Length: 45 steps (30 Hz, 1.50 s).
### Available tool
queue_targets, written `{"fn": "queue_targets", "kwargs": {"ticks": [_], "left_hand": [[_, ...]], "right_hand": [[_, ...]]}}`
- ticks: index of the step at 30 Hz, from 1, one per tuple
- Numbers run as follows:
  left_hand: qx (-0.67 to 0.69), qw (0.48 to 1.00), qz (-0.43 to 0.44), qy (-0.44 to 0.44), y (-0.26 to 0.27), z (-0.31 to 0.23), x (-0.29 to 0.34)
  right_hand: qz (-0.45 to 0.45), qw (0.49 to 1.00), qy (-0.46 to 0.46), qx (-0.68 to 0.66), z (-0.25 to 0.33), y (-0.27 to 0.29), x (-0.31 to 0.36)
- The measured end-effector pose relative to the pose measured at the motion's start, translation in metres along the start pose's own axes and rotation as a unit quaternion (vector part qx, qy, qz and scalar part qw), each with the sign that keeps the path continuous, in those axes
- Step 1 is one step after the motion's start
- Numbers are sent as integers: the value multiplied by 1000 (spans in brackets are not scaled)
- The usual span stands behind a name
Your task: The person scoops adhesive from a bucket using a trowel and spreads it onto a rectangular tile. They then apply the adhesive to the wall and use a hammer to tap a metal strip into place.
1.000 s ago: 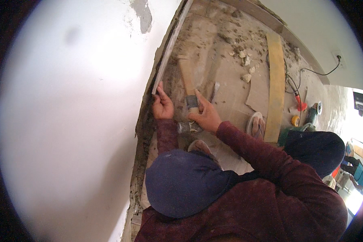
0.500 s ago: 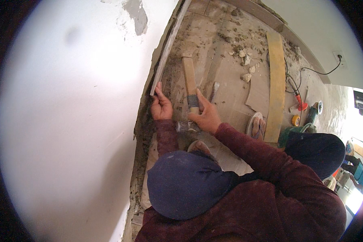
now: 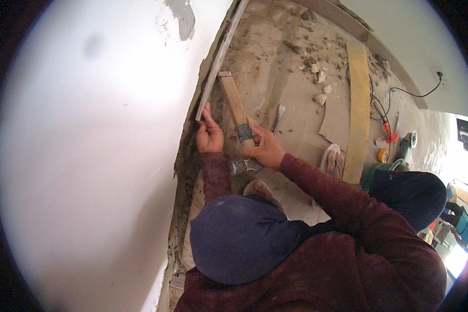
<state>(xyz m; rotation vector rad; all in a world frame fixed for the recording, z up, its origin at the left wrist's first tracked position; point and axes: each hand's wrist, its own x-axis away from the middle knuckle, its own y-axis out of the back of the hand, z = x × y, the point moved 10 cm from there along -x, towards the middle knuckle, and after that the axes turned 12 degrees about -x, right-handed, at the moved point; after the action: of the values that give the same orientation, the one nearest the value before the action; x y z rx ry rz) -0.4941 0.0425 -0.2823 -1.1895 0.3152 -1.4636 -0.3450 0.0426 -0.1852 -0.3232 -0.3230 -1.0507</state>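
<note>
Left hand (image 3: 209, 136): centre of the frame, just left of the hammer; fingers curled narrow around the lower end of the strip, thumb tip up against it.
Strip (image 3: 219, 60): a long pale tile piece running from the left hand's fingertips up to the top centre of the frame, lying along the foot of the wall.
Right hand (image 3: 265, 148): just right of the left hand, fingers wrapped tight around the hammer near its head.
Hammer (image 3: 234, 101): wooden handle slanting up and left from the right hand's fingers, its free end near the strip; the grey head shows just below the fist, next to the fingers.
Gap between hands: small, the two hands near each other but apart.
Wall (image 3: 88, 156): white, filling the left half of the frame, with a grey patch at the top.
Floor (image 3: 296, 93): dusty bare screed in the upper centre, with pale rubble chunks (image 3: 317, 83) right of the hammer.
Plank (image 3: 358, 109): yellow, lying upright in the frame, upper right of the hands.
Grinder (image 3: 405, 145): at the right, beside a cable.
Person: dark blue cap (image 3: 239, 236) and maroon sleeves in the lower centre, crouched over the hands.
</note>
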Motion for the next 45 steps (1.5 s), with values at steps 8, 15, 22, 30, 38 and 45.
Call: {"fn": "queue_targets", "kwargs": {"ticks": [8,15,22,30,38,45], "left_hand": [[-19,1000,15,-13,5,-8,0],[-36,999,-14,-9,-3,0,5],[10,1000,-27,7,-2,2,3],[21,999,-32,16,2,2,2],[45,998,-40,19,-1,3,4],[26,999,-30,5,1,1,3]], "right_hand": [[142,754,-156,-623,36,45,22],[-144,845,-10,-514,36,171,-3],[-229,852,-2,-471,-1,215,-3],[-212,811,-58,-543,-32,179,-18],[-227,831,-58,-504,-23,179,-12],[-221,841,-76,-489,-38,158,-25]]}}
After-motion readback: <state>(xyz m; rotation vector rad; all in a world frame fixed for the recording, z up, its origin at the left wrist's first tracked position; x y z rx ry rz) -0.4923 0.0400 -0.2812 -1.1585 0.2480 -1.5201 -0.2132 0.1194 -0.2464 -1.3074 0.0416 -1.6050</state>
